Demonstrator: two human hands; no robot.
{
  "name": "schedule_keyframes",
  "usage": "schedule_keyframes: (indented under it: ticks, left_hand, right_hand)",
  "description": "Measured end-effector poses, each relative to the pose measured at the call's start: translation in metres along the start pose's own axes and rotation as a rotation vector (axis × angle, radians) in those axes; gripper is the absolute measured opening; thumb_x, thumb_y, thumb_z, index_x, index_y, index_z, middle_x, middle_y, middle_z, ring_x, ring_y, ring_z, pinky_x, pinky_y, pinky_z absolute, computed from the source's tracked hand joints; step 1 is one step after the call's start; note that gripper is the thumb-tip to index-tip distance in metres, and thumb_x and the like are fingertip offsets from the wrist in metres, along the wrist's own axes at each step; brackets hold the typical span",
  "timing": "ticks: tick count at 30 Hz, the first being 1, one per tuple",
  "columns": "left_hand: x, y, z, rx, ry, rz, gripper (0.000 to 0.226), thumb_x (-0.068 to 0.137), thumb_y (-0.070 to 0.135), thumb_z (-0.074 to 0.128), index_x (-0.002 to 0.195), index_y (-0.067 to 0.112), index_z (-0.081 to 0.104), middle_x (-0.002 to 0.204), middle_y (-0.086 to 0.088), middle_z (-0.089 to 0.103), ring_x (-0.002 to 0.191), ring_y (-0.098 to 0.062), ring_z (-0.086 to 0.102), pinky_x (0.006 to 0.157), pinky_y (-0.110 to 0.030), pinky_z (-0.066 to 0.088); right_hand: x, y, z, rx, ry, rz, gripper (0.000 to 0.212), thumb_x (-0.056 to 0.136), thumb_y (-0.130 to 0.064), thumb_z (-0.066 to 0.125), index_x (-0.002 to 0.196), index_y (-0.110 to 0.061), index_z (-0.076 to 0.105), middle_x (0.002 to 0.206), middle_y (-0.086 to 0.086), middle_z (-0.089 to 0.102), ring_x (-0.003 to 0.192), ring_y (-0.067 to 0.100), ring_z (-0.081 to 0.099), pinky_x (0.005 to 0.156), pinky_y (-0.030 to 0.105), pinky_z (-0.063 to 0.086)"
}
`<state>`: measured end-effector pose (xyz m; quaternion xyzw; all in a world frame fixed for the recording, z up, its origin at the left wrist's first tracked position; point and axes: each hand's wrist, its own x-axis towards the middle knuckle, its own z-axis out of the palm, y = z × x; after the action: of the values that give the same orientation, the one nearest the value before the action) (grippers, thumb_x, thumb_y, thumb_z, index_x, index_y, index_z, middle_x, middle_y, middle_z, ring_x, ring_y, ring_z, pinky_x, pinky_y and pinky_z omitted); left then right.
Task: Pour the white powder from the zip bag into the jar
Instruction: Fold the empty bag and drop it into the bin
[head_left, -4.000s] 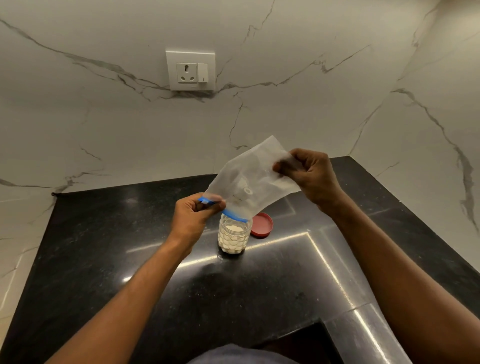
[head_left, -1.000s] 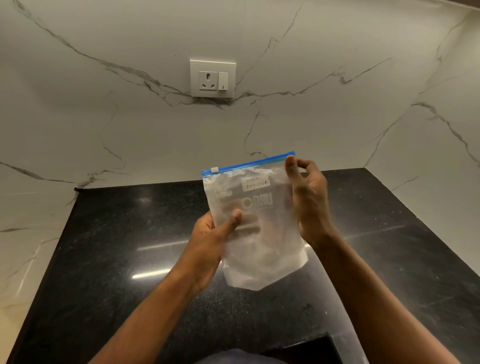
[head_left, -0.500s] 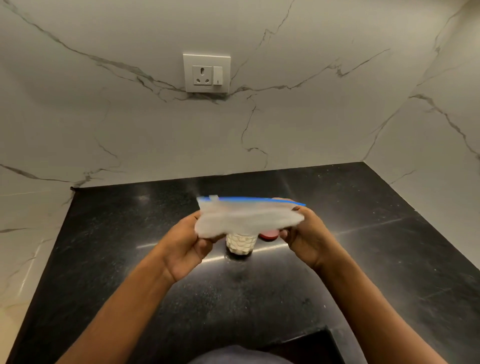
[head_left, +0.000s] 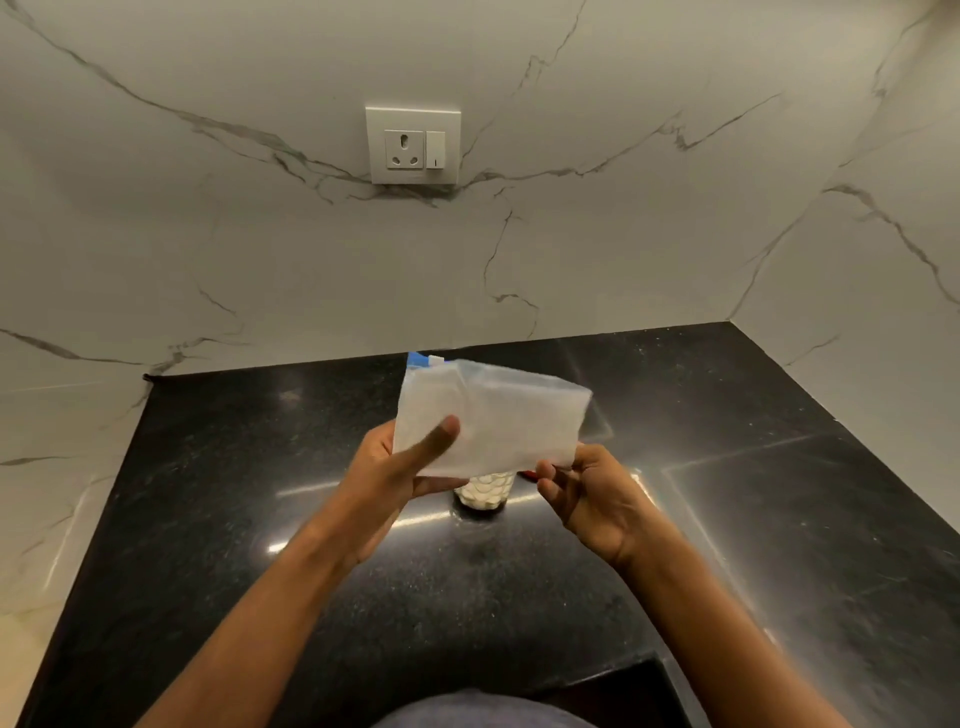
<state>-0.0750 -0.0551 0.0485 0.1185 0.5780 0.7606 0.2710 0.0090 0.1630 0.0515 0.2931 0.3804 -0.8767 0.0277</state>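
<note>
A clear zip bag (head_left: 498, 421) with a blue zip strip is folded over and looks flat. My left hand (head_left: 400, 473) grips its left side, thumb on top. My right hand (head_left: 587, 493) is at the bag's lower right corner with fingers spread; whether it pinches the corner I cannot tell. Behind and below the bag stands the clear jar (head_left: 485, 493), holding white powder; only its lower part shows. A sliver of the red lid (head_left: 527, 474) peeks out to the jar's right on the black counter (head_left: 260, 467).
White marble walls meet at a corner at the back right. A wall socket with a switch (head_left: 413, 145) sits above the counter. The counter's front edge has a step cut out near my body (head_left: 623, 680).
Four seconds ago the bag was tipped mouth-down over the jar. Then it was held upright, flattened between both hands, and is now folded, with my right hand's fingers loosened at the corner.
</note>
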Motion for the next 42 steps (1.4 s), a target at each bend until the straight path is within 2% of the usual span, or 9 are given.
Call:
schedule_keyframes:
  ticks: [3,8,12,19,24,29,32,35,42]
  left_hand:
    - [0.005,-0.001,0.010,-0.101,0.119,0.085,0.028,0.091,0.036,0.076,0.116,0.024,0.080,0.117,-0.006,0.081,0.110,-0.026,0.078,0.078,-0.036,0.067]
    - [0.001,-0.011,0.033,-0.188,0.201,0.066,0.032,0.093,0.024,0.073,0.123,0.013,0.072,0.115,-0.011,0.082,0.105,-0.028,0.080,0.075,-0.035,0.067]
    - [-0.008,-0.029,0.054,-0.138,0.209,0.032,0.030,0.095,0.018,0.072,0.124,0.023,0.069,0.112,-0.004,0.082,0.102,-0.026,0.080,0.078,-0.044,0.068]
    - [-0.007,-0.031,0.055,-0.134,0.220,0.048,0.041,0.095,0.006,0.072,0.130,0.028,0.064,0.115,0.002,0.082,0.107,-0.022,0.080,0.078,-0.036,0.067]
    - [-0.008,-0.032,0.058,-0.033,0.178,0.047,0.042,0.097,0.005,0.072,0.132,0.027,0.066,0.114,-0.005,0.082,0.105,-0.032,0.079,0.082,-0.052,0.067]
    - [-0.008,-0.027,0.057,0.012,0.086,0.034,0.043,0.091,0.012,0.063,0.117,0.044,0.074,0.116,0.003,0.081,0.109,-0.020,0.077,0.089,-0.046,0.066]
    - [-0.009,-0.024,0.057,-0.035,0.014,0.028,0.039,0.088,0.026,0.057,0.120,0.040,0.075,0.121,0.002,0.080,0.110,-0.013,0.076,0.086,-0.038,0.065]
    - [-0.007,-0.025,0.063,0.023,0.098,0.040,0.034,0.102,0.039,0.065,0.136,0.035,0.064,0.125,0.008,0.079,0.117,-0.013,0.075,0.091,-0.037,0.064]
    - [-0.002,-0.021,0.059,0.052,0.277,-0.035,0.030,0.114,0.018,0.044,0.124,0.028,0.070,0.116,0.000,0.082,0.109,-0.018,0.078,0.091,-0.042,0.063]
  right_hand:
    - [-0.003,0.000,-0.008,0.005,-0.146,-0.147,0.046,0.089,-0.021,0.065,0.132,-0.007,0.067,0.085,0.008,0.072,0.061,0.009,0.065,0.053,0.022,0.058]
    - [-0.006,0.033,-0.008,-0.047,-0.331,-0.284,0.085,0.063,-0.041,0.097,0.132,-0.011,0.058,0.122,0.012,0.070,0.114,0.030,0.067,0.102,0.050,0.053]
    - [0.002,0.048,0.029,-0.060,-0.133,-0.386,0.117,0.056,-0.052,0.098,0.154,-0.024,0.039,0.139,0.017,0.065,0.125,0.039,0.066,0.098,0.062,0.055]
    - [0.027,0.053,0.024,-0.338,0.200,-0.725,0.052,0.095,-0.018,0.074,0.141,-0.016,0.052,0.126,0.014,0.069,0.106,0.025,0.075,0.079,0.041,0.066]
    - [0.035,0.059,0.011,-1.016,0.079,-1.166,0.067,0.101,-0.036,0.060,0.156,-0.004,0.040,0.147,0.018,0.058,0.129,0.015,0.062,0.103,0.019,0.053]
    - [0.045,0.059,0.005,-1.445,0.132,-1.423,0.071,0.110,-0.056,0.026,0.156,-0.002,0.033,0.162,0.016,0.040,0.152,0.028,0.039,0.121,0.047,0.038]
    - [0.051,0.060,0.001,-1.600,0.128,-1.482,0.060,0.110,-0.036,0.046,0.157,-0.002,0.029,0.164,0.018,0.036,0.154,0.031,0.034,0.121,0.056,0.036]
    - [0.055,0.061,0.001,-1.801,0.133,-1.450,0.088,0.093,-0.020,0.079,0.160,-0.006,0.024,0.167,0.017,0.029,0.156,0.032,0.026,0.124,0.056,0.029]
    - [0.042,0.063,0.014,-1.854,0.088,-1.313,0.089,0.092,-0.015,0.079,0.159,-0.003,0.022,0.169,0.017,0.017,0.158,0.032,0.018,0.125,0.059,0.023]
